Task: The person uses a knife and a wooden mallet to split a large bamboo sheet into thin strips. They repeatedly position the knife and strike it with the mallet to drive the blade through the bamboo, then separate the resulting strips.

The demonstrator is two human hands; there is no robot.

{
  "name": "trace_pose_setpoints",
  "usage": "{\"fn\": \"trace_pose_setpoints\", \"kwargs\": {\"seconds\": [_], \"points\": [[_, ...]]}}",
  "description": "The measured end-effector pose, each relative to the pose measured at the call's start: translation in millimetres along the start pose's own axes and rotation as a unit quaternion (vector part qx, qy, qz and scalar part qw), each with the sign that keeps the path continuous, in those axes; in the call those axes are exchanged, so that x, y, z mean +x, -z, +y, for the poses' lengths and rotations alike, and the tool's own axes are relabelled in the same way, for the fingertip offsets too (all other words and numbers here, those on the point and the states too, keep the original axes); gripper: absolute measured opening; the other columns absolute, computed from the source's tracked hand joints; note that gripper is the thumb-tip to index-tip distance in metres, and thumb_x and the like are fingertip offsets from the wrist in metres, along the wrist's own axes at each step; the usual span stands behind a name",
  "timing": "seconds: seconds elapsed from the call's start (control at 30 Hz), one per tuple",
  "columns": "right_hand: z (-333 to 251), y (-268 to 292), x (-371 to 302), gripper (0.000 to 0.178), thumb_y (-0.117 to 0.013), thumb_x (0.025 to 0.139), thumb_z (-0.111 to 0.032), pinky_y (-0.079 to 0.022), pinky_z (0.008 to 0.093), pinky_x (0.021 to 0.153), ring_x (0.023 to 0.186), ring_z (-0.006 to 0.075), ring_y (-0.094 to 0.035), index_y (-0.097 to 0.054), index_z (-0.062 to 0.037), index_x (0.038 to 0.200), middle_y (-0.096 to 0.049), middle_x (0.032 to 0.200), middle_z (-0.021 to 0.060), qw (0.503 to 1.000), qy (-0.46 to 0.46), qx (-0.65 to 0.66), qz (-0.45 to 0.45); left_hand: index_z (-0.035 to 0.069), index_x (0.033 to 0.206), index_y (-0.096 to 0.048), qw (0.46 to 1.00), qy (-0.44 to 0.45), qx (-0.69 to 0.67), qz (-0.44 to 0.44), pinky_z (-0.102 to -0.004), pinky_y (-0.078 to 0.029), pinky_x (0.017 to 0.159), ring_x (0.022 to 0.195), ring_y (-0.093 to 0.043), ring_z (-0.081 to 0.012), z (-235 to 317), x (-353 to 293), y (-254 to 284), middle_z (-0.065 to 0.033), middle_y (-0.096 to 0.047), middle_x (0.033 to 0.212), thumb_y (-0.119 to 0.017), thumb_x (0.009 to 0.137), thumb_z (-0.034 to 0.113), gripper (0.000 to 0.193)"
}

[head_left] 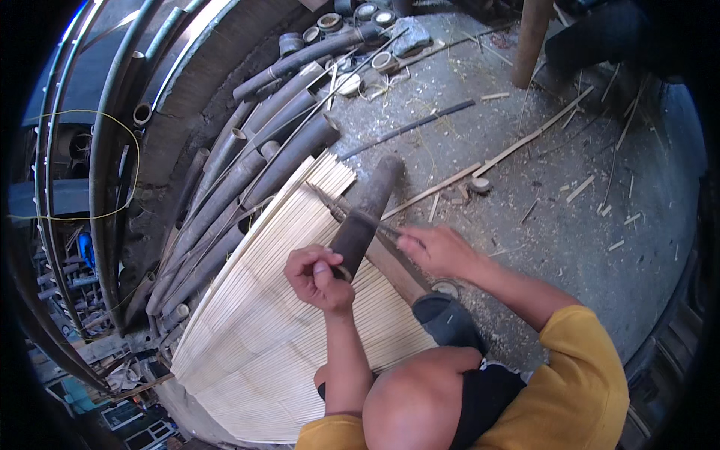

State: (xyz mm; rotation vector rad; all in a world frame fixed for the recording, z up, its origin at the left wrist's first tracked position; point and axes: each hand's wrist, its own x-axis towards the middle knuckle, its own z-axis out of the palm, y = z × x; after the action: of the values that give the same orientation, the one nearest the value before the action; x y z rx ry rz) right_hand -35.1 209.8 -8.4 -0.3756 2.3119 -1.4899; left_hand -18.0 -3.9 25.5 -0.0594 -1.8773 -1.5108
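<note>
We see a dark bamboo tube (355, 238) slanting above the near part of a fan of pale slats (285, 322), its far end leaning right and its near end toward the worker. The left hand (321, 279) is clamped on the tube's near end, fingers curled in and thumb folded over; the right hand (442, 251) is clamped on the handle of a knife (365, 218), whose blade lies across the tube's upper side, its tip pointing far left. We judge the tube stiff and fairly light for its bulk, its hard skin smooth enough to slip or turn under a loose grip, and its wall apt to split along the grain. The near end, where the left hand sits, appears the sound place to take hold, well apart from the edge; the slats beneath look thin, springy and easily snapped. As for containers, we make out no plain vessel, only hollow pieces that could serve as one: short bamboo rings (386, 62) at the far side of the concrete floor (600, 262), and thicker bamboo lengths (296, 154) stacked to the left. Several show dark mouths turned toward us, but we cannot tell whether anything lies inside.
</note>
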Motion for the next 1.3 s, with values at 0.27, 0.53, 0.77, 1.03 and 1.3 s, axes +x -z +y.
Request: {"fn": "trace_pose_setpoints", "kwargs": {"seconds": [0.27, 0.53, 0.77, 1.03, 1.3], "points": [[16, 6, 0, 0.042, -0.053, 0.104, -0.039, -0.055, 0.0522, 0.085, 0.097, 0.0476, -0.068, -0.068, -0.0033, 0.121, -0.071, 0.104, 0.0258, 0.997, -0.057, -0.039, -0.029, 0.003, 0.111, -0.049, 0.999, -0.024, -0.025, 0.023, -0.033, -0.054, 0.071, 0.063, -0.056, -0.0163, 1, 0, -2, -0.0131, -0.062, 0.071, -0.045, 0.095, 0.005, 0.017], [9, 7, 5, 0.043, -0.051, 0.103, -0.042, -0.054, 0.0541, 0.086, 0.096, 0.0484, -0.068, -0.068, -0.0055, 0.119, -0.071, 0.099, 0.0257, 0.999, -0.036, -0.023, -0.026, 0.005, 0.118, -0.043, 0.997, -0.022, -0.037, 0.069, -0.0348, -0.057, 0.067, 0.065, -0.058, -0.0182, 0, -1, -9, -0.0151, -0.063, 0.072, -0.045, 0.093, 0.005, 0.025], [14, 10, 6, 0.044, -0.052, 0.103, -0.042, -0.055, 0.0525, 0.085, 0.095, 0.046, -0.069, -0.07, -0.0045, 0.117, -0.072, 0.1, 0.024, 0.999, -0.027, -0.029, -0.018, 0.005, 0.117, -0.045, 0.998, -0.018, -0.048, 0.047, -0.0353, -0.056, 0.072, 0.063, -0.058, -0.017, 1, -4, -5, -0.0118, -0.063, 0.067, -0.047, 0.095, 0.006, 0.023], [19, 17, 11, 0.044, -0.052, 0.102, -0.044, -0.054, 0.0553, 0.085, 0.093, 0.0496, -0.067, -0.07, -0.0066, 0.118, -0.071, 0.099, 0.0259, 0.996, -0.063, -0.058, -0.027, 0.007, 0.118, -0.048, 0.998, -0.056, -0.032, -0.028, -0.0352, -0.048, 0.078, 0.061, -0.062, -0.0182, -1, -1, -4, -0.0094, -0.065, 0.067, -0.046, 0.098, 0.01, 0.02], [-3, 27, -8, 0.047, -0.054, 0.103, -0.043, -0.055, 0.0515, 0.081, 0.095, 0.0469, -0.069, -0.066, -0.0047, 0.127, -0.071, 0.1, 0.0264, 0.997, -0.012, -0.032, -0.07, 0.007, 0.119, -0.051, 0.989, -0.107, -0.019, -0.098, -0.0366, -0.04, 0.076, 0.058, -0.063, -0.017, 2, -1, 0, -0.0066, -0.064, 0.062, -0.044, 0.101, 0.013, 0.02]]}}
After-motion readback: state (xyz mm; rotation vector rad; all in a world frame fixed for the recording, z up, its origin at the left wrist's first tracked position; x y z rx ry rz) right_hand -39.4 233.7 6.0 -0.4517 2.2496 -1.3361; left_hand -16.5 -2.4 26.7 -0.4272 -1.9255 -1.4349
